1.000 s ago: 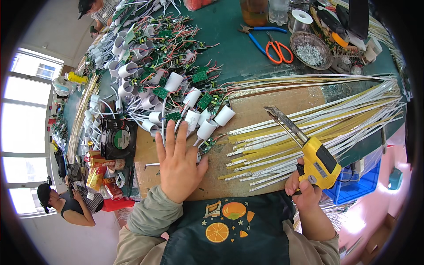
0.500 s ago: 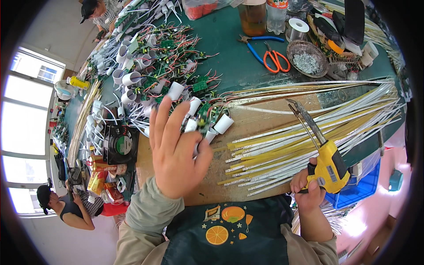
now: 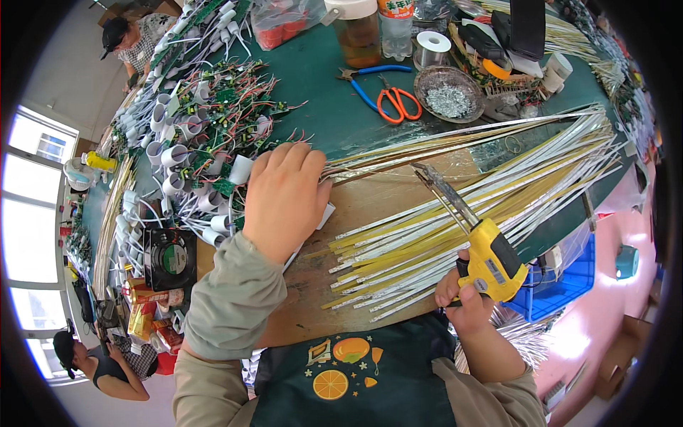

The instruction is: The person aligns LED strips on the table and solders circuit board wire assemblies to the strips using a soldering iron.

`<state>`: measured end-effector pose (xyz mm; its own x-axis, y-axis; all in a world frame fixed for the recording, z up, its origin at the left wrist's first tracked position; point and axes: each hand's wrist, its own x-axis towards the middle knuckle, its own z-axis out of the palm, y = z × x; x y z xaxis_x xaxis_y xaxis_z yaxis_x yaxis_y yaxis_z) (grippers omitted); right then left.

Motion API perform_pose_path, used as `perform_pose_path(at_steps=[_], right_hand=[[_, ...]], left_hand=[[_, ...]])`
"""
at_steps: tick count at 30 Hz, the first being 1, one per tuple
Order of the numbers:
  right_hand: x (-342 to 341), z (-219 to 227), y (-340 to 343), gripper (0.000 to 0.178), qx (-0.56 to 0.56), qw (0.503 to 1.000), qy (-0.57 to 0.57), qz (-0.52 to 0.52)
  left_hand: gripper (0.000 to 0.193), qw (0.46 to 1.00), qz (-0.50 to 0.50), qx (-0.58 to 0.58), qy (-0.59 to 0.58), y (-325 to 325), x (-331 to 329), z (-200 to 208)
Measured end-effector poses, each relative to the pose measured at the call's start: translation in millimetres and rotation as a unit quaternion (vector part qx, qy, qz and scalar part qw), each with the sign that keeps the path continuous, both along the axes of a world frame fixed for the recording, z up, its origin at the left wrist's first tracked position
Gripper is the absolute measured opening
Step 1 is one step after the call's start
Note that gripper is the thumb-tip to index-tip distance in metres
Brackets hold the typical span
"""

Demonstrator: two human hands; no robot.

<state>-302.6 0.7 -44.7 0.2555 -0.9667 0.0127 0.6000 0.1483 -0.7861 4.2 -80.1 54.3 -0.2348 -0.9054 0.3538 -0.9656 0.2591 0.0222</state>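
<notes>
My right hand [image 3: 466,299] grips a yellow soldering gun [image 3: 494,260] by its handle. The gun's metal tip points up and left over a fan of white and yellow flat strips [image 3: 413,245] on a brown board [image 3: 299,306]. Beside the strips' left ends, my left hand [image 3: 288,199] reaches down with its back up and fingers curled. What it holds is hidden beneath it; only a white edge shows below the palm. Next to its fingertips lies a heap of green circuit boards [image 3: 228,96] with red wires, mixed with white tubes [image 3: 174,155].
Blue-handled pliers [image 3: 370,84], orange-handled scissors [image 3: 398,105], a solder spool [image 3: 432,50] and a bowl of small metal bits [image 3: 449,98] stand farther back. A black fan [image 3: 171,258] sits at left, a blue crate [image 3: 562,285] at right. Two people work at left.
My left hand has turned from a raised pinch with fingers up to back-up and curled down by the board heap. The whole view has shifted; my right hand keeps the soldering gun.
</notes>
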Motion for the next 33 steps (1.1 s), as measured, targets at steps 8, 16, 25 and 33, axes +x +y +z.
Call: perform_pose_path(at_steps=[8, 16, 25, 33], right_hand=[[-1.3, 0.4, 1.3, 0.065, 0.017, 1.000, -0.004, -0.009], [0.4, 2.4, -1.0, 0.065, 0.001, 0.999, 0.038, -0.023], [1.1, 1.7, -0.3, 0.064, -0.007, 0.999, 0.036, -0.015], [2.3, 2.2, -0.2, 0.064, -0.021, 0.999, 0.045, -0.013]], left_hand=[[0.009, 0.994, -0.019, 0.052, -0.094, -26.8, -8.3, -33.6], [0.016, 0.997, 0.027, 0.007, -0.072, -19.0, -14.9, -22.6], [0.066, 0.968, -0.098, 0.168, 0.160, 79.9, -43.8, -42.7], [0.081, 0.943, -0.064, 0.189, 0.267, 99.2, -51.1, -64.3]])
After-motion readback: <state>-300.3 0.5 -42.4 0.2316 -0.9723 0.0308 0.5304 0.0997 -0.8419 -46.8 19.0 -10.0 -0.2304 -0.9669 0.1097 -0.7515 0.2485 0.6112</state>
